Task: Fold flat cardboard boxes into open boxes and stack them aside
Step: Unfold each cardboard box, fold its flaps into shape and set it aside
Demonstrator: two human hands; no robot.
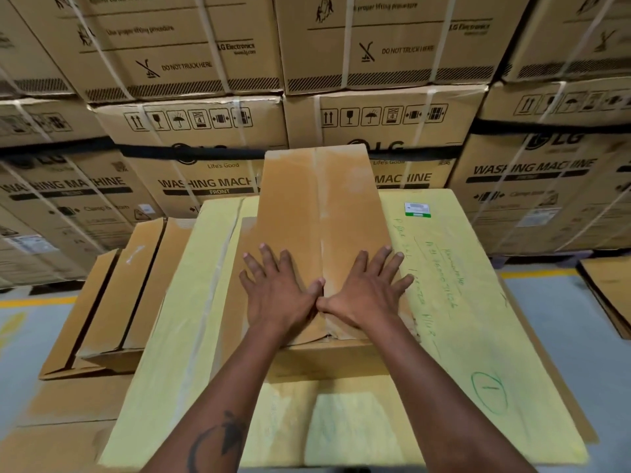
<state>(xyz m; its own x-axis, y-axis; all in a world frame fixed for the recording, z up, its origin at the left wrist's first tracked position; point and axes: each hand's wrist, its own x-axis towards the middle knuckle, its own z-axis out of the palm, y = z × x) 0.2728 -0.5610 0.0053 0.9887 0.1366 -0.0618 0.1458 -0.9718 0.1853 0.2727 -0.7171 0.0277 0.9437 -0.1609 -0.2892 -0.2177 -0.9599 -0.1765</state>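
A brown cardboard box lies in front of me on a yellow-wrapped surface, its two top flaps meeting along a centre seam. My left hand presses flat on the left flap, fingers spread. My right hand presses flat on the right flap, fingers spread, its outer fingers reaching over the box's right edge. The two thumbs touch at the seam. The box's near end is partly hidden by my wrists.
Folded brown boxes lie side by side at the left of the yellow surface. Strapped washing machine cartons form a wall behind. More flat cardboard lies on the grey floor at the right, near a yellow floor line.
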